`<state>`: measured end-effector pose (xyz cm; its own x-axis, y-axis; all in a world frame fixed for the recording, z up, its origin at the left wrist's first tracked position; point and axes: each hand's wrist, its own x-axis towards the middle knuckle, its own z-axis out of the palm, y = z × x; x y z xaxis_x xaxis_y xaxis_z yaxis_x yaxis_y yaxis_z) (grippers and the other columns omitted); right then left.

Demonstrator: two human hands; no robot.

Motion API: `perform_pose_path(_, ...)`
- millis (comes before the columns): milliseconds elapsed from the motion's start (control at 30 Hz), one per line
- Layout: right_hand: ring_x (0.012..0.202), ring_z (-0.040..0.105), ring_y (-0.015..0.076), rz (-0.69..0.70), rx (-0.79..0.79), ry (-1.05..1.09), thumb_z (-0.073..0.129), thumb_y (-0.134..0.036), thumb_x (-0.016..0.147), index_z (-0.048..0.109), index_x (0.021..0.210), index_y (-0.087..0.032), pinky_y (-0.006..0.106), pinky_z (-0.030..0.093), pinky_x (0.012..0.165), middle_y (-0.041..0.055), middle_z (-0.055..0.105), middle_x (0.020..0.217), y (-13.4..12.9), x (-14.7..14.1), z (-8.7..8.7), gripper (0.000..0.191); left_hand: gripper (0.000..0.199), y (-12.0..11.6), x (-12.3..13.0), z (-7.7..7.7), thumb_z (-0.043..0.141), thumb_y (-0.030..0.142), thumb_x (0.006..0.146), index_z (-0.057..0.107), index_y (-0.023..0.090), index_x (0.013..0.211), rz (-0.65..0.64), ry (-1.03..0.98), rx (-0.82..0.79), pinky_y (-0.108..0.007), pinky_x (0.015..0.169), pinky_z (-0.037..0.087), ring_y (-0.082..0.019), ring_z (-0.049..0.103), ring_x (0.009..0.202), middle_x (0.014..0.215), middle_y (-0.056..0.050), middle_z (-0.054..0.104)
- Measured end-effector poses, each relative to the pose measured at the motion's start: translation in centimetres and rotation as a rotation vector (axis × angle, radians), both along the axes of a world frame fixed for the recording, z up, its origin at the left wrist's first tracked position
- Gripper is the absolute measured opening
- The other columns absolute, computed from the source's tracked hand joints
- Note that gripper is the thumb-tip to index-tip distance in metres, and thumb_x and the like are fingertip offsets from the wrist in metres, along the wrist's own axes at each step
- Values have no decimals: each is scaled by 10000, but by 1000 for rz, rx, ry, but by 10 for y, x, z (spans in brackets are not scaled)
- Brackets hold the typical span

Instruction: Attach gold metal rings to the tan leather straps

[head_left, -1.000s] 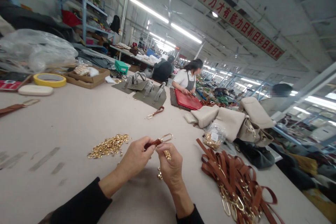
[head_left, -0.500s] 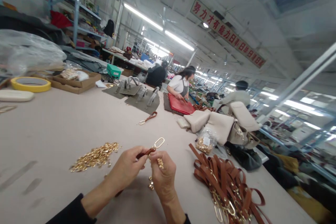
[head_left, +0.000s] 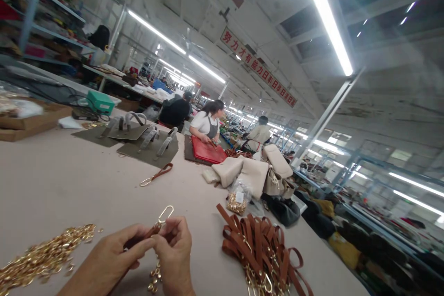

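My left hand (head_left: 113, 254) is closed around a brown leather strap (head_left: 153, 230), whose end carries a gold oval ring (head_left: 166, 213) pointing away from me. The fingers of my right hand (head_left: 176, 252) pinch the strap end just below the ring, touching the left fingertips. Whatever lies between those right fingers is hidden. Small gold metal pieces (head_left: 154, 280) show below, between my hands. A pile of similar gold pieces (head_left: 48, 254) is spread to the left. On the right lies a heap of brown leather straps (head_left: 262, 245) with gold clasps.
A short looped strap (head_left: 160, 173) with a gold ring lies farther back. Behind it are grey panels with handles (head_left: 151, 148). Cream bags (head_left: 255, 175) and a plastic bag of gold pieces (head_left: 238, 198) sit back right. Across the table, a person (head_left: 206, 125) handles a red piece (head_left: 208, 149).
The view has swung to the right and tilted up, so the table things sit farther left and the tape roll is out of frame. Both hands keep the strap, fingers now closer together.
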<state>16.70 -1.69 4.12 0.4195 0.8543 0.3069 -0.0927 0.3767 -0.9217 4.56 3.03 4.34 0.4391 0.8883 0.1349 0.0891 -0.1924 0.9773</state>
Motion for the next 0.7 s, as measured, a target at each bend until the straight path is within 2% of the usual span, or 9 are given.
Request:
perform_pose_path(67, 722, 604, 152, 39, -12, 38, 682, -136, 656, 537, 776, -200, 269, 489, 678, -12, 649, 757, -1, 0, -1, 199, 335, -1, 0, 4, 631, 529, 711, 731, 235, 838, -92, 1, -72, -234, 579, 517, -204, 641, 699, 788, 0, 735)
perform_pose_path(167, 767, 622, 173, 59, -9, 48, 717, -279, 737, 582, 849, -182, 290, 506, 695, 28, 675, 833, -2, 0, -5, 201, 373, 1, -1, 6, 632, 535, 691, 717, 232, 891, -89, -10, -106, -252, 626, 531, -222, 645, 754, 850, -11, 739)
perform_pose_path(267, 846, 637, 211, 83, 11, 41, 706, -448, 779, 635, 934, -152, 329, 516, 757, 74, 684, 910, -4, -3, -6, 341, 342, 4, -2, 3, 619, 533, 723, 707, 256, 902, -92, -17, -51, -266, 729, 538, -247, 656, 881, 893, -1, 733)
perform_pose_path(333, 860, 646, 234, 174, 6, 72, 665, -527, 797, 669, 966, -141, 357, 521, 779, 91, 688, 924, -7, -7, -1, 421, 298, 4, -3, -1, 605, 522, 752, 703, 269, 876, -99, -21, 18, -264, 805, 521, -246, 655, 928, 891, 14, 733)
perform_pose_path(467, 815, 651, 242, 318, -6, 63, 656, -547, 790, 729, 958, -143, 369, 511, 808, 77, 695, 850, -13, -17, 12, 443, 278, 1, -1, -9, 589, 514, 754, 689, 267, 832, -17, -2, 116, -251, 782, 518, -238, 667, 872, 853, 15, 736)
perform_pose_path(600, 598, 590, 198, 290, -48, 67, 675, -596, 728, 756, 866, -149, 339, 523, 653, 34, 634, 645, -11, -21, 12, 474, 290, -6, 4, -14, 566, 526, 725, 668, 258, 766, 141, 27, 122, -261, 706, 531, -243, 678, 803, 785, 4, 733)
perform_pose_path(700, 586, 577, 187, 258, -66, 88, 697, -556, 720, 757, 844, -139, 331, 520, 633, 38, 638, 650, -10, -20, 11, 439, 303, -9, 7, -12, 560, 535, 723, 670, 260, 788, 169, -1, 116, -263, 702, 541, -240, 685, 795, 802, 4, 739)
